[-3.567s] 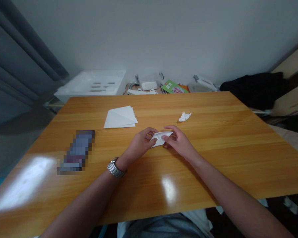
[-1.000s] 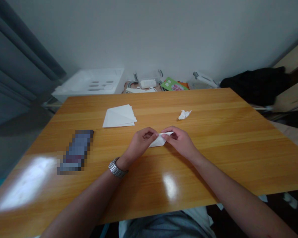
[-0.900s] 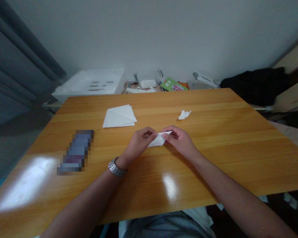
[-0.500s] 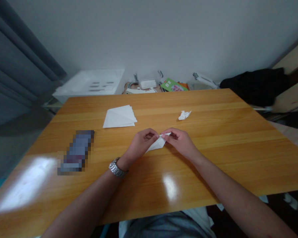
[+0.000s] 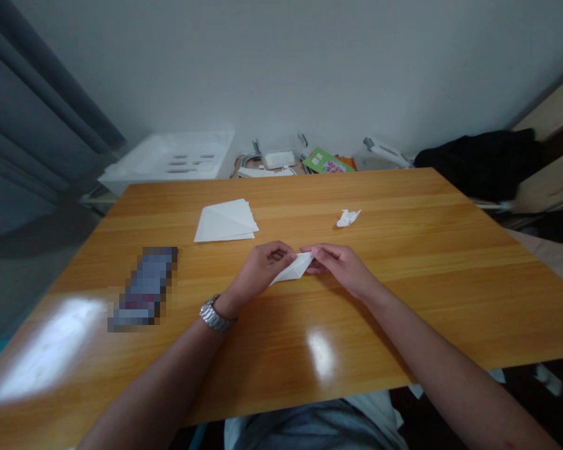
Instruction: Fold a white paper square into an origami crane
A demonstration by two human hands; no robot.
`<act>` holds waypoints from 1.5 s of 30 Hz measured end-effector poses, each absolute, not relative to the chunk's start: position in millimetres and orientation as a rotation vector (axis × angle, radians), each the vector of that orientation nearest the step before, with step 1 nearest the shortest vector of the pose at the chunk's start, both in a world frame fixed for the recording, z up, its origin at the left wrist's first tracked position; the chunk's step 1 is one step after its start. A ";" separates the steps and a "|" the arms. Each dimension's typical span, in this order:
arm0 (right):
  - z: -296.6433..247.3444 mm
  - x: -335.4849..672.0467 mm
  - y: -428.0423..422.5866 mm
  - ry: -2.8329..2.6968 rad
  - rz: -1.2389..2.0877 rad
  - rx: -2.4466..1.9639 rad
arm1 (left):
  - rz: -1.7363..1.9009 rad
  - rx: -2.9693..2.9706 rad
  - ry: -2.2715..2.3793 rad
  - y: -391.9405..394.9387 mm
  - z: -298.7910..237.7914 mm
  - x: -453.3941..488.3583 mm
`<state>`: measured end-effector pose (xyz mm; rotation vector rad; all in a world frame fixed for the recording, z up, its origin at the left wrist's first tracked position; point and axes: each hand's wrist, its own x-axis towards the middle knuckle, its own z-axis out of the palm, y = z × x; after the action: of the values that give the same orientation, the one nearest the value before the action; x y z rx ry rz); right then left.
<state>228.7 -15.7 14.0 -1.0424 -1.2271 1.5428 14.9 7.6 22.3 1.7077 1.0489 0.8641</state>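
Observation:
A small folded piece of white paper [image 5: 296, 269] is held between my two hands, just above the wooden table [image 5: 385, 337]. My left hand [image 5: 264, 267] pinches its left side with thumb and fingers. At the paper's right end, my right hand [image 5: 340, 265] grips the tip between thumb and forefinger. Creases run across the paper, and its left part is partly hidden by my left hand. Beyond my right hand lies a small folded white paper figure [image 5: 348, 218] with pointed ends.
A few white paper sheets [image 5: 226, 221] lie stacked at the back left of the table. A phone [image 5: 146, 287], blurred out, is at the left. Behind the table stand a white tray [image 5: 169, 156], a green booklet [image 5: 327, 161] and a black cloth [image 5: 483, 162].
My left hand has shifted slightly left with the folded paper. My right thumb has moved toward the paper's right tip, and more of that upper edge shows between my hands.

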 end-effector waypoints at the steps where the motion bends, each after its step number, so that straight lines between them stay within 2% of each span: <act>1: 13.9 227.7 -15.6 -1.228 1.515 -1.058 | 0.869 1.697 1.053 6.7 21.3 16.3; 8: 11.0 228.3 -13.8 -1.365 1.357 -1.163 | 0.868 1.696 1.044 3.7 16.5 20.9; 18: 15.3 233.5 -15.8 -1.344 1.612 -1.027 | 0.791 1.730 0.998 9.9 22.5 8.5; 29: 9.7 233.5 -16.7 -1.745 1.181 -1.187 | 0.774 1.844 1.059 7.7 12.5 11.6; 45: 14.7 244.7 -8.0 -1.605 1.150 -1.242 | 0.866 1.602 1.103 18.1 11.7 4.3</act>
<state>244.7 -8.0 14.7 -1.2419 -1.6046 1.1502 4.3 18.1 11.7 1.6022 1.1026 0.8665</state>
